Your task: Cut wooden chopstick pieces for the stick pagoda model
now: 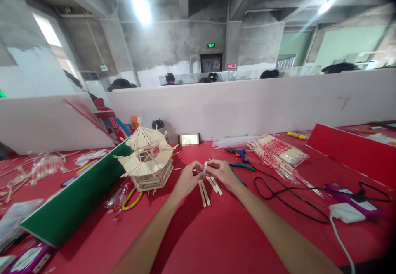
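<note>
Green board (77, 197): just left of the model house. Model house (151, 168): pale sticks, upright on the red surface (192, 241). Left hand (188, 178): right of the model house, fingers curled; cannot tell if gripping. Loose sticks (202, 193): lying right of the model house. Small stick (206, 165): likewise, clamped in the fingers of the right hand (224, 171). Glue gun (239, 153), wrapped chopsticks (275, 150): well right of it.
</note>
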### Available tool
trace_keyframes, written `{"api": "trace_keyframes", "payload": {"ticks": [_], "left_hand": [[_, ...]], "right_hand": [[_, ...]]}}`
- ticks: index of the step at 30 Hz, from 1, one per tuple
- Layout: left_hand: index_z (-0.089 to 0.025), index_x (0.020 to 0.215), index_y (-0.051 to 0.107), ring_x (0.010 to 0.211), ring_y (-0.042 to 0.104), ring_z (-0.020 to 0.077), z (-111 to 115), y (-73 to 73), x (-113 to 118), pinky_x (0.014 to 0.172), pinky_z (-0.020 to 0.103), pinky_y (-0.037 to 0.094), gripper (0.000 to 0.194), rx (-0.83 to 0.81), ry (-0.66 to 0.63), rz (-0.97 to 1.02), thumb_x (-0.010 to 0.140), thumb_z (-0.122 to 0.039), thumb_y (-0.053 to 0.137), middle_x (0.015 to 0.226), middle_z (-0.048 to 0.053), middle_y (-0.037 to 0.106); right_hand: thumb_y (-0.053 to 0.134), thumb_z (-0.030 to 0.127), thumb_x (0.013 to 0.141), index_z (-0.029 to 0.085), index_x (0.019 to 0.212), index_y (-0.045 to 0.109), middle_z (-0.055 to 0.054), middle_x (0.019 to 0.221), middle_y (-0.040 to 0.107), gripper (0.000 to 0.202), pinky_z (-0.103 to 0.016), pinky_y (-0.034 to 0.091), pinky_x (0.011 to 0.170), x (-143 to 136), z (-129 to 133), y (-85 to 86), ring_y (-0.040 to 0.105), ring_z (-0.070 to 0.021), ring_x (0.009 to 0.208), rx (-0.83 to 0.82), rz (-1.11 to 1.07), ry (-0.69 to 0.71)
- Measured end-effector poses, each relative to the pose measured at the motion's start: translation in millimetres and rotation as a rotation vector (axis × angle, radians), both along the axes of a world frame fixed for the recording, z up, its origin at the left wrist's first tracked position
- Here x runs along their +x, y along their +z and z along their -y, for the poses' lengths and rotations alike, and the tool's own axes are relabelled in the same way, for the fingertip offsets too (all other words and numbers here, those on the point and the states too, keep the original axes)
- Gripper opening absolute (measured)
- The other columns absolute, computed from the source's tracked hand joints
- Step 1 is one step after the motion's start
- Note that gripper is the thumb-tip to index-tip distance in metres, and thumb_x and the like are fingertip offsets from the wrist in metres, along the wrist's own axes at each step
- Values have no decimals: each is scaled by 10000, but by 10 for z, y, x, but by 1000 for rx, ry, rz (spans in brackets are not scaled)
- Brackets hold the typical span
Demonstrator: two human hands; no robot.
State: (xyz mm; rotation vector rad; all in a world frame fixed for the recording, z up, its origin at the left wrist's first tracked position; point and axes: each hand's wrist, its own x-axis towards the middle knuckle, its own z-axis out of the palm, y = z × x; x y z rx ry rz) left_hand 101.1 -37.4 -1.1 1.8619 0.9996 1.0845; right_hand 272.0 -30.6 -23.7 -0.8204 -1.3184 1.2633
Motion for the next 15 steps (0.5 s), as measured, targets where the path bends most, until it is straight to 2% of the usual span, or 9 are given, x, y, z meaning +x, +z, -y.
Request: {"api": "trace_keyframes", "payload": {"ticks": [6,11,15], "left_hand": [[-166,851,595,744,649,142,13,3,-10,741,282,535,106,-22,-48,5,776,-230,631,847,20,653],[-188,1193,576,895,669,178,33,25,-19,843,332,539,444,7,-149,4,756,-158,651,1056,81,683],[-202,1267,591,919,669,191,31,30,-39,899,347,518,461,114,-142,-111,808,-161,610,1086,92,695]], "right_hand": [[758,373,691,161,781,695,-14,727,675,239,-302,518,695,9,6,17,622,-157,670,-15,-16,3],[780,392,660,179,797,706,-17,742,680,264,-309,520,701,64,-33,46,616,-158,647,-70,-59,-43],[777,397,664,182,803,709,-21,767,686,265,-313,522,715,96,-52,32,617,-158,657,-77,-57,-18]]}}
